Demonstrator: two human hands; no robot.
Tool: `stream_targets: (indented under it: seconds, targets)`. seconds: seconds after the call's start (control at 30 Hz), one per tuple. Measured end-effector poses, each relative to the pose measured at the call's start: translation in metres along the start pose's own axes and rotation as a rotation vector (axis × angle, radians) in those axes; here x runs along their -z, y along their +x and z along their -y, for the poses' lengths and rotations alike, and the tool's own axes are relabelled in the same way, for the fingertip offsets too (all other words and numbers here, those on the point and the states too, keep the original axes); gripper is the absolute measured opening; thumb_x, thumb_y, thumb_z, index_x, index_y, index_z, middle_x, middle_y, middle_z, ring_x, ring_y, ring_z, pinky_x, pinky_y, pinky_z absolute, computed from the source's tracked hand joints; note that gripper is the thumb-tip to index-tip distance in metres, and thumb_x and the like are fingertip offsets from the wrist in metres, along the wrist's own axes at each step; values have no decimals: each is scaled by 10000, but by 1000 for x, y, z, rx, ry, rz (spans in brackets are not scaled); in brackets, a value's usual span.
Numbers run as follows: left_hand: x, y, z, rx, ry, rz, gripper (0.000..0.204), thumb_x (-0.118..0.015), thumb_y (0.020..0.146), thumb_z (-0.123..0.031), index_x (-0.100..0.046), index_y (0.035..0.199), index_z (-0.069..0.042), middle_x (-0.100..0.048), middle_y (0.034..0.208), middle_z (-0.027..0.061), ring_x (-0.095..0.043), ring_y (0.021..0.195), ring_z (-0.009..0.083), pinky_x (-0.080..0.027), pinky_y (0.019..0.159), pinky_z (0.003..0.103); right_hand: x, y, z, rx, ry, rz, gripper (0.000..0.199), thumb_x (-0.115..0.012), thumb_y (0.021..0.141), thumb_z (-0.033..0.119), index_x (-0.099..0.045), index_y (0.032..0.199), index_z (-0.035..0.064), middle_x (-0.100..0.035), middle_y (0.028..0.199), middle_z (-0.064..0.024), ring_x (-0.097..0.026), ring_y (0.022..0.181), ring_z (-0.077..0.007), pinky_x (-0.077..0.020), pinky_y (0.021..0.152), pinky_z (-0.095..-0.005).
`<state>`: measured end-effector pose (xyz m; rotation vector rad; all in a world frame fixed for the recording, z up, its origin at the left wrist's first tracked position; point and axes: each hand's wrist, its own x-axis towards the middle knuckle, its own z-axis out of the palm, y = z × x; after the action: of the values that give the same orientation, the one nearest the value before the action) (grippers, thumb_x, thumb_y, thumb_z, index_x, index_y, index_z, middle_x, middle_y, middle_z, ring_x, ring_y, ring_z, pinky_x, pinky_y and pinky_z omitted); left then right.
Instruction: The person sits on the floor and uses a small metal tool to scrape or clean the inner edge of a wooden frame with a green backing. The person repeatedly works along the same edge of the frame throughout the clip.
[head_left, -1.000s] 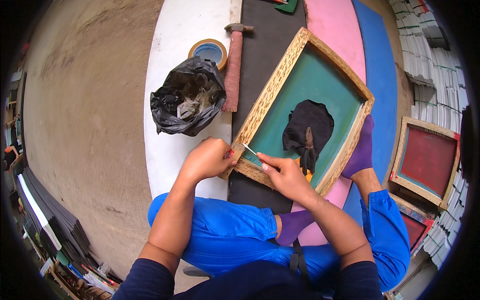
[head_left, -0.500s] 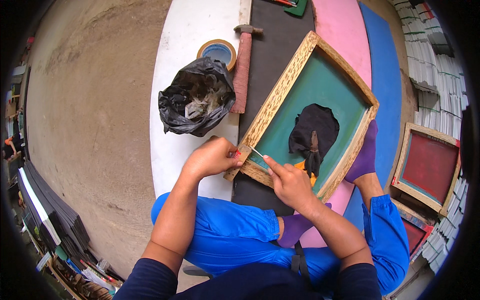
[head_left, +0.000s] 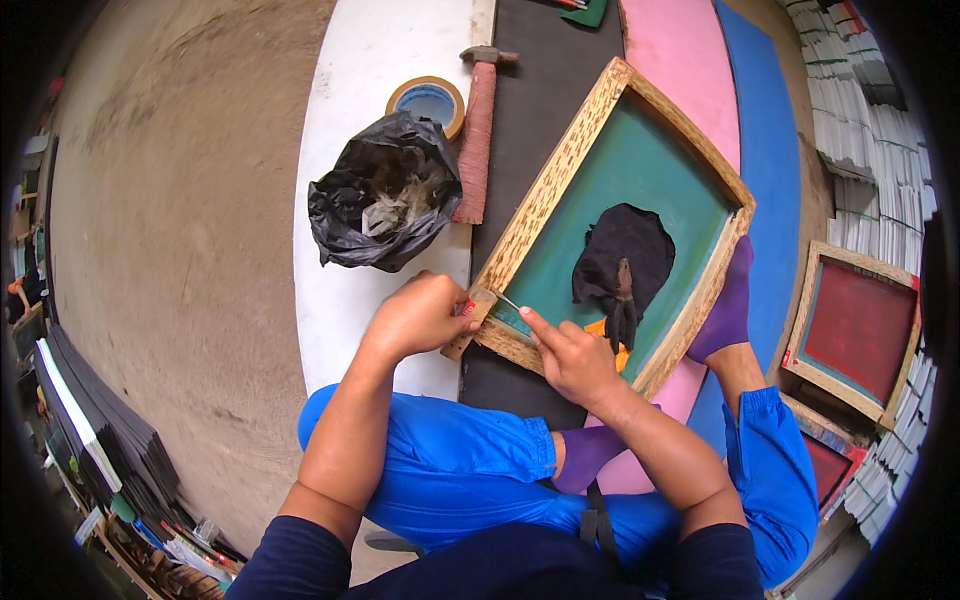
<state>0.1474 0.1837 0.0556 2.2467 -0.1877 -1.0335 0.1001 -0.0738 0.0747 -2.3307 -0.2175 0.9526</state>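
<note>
A wooden frame (head_left: 540, 185) with green mesh (head_left: 655, 160) stretched across it lies tilted in front of me. My left hand (head_left: 420, 315) is closed on its near left corner, thumb and fingers pinching the wood beside a small red mark. My right hand (head_left: 575, 360) is closed around a thin metal tool (head_left: 508, 300), index finger laid along it. The tool's tip reaches the inner edge of that corner; its handle is hidden in the palm. On the mesh rest a black cloth (head_left: 640, 240) and a pliers-like tool (head_left: 624, 285), with something orange (head_left: 597, 328) near my right hand.
A black plastic bag (head_left: 350, 190) of scraps, a roll of brown tape (head_left: 455, 110) and a hammer (head_left: 478, 140) lie left of the frame. White, black, pink and blue sheets (head_left: 765, 150) run beneath. Red-meshed frames (head_left: 860, 320) and paper stacks (head_left: 855, 130) stand at right.
The view has shifted slightly, so things sit a little further left and higher. Both hands keep their grips, and the tool's tip stays at the same corner.
</note>
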Motion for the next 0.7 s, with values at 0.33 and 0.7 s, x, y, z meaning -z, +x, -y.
stream_targets:
  seconds: [0.33, 0.7]
  targets:
    - [3, 0, 1, 2, -42, 8, 333, -867, 825, -288, -789, 914, 24, -715, 785, 258, -730, 760, 409, -562, 720, 465, -17, 3, -30, 115, 204, -118, 405, -654, 1002, 160, -702, 1404, 171, -720, 924, -171, -710, 751, -380, -612, 753, -420]
    - [2, 2, 0, 33, -50, 34, 332, -868, 825, -290, -796, 934, 15, -729, 805, 251, -736, 764, 397, -562, 728, 458, -31, 20, -59, 130, 792, -29, 423, -682, 1054, 208, -649, 1456, 79, -683, 767, 8, -538, 583, -89, -458, 525, -348]
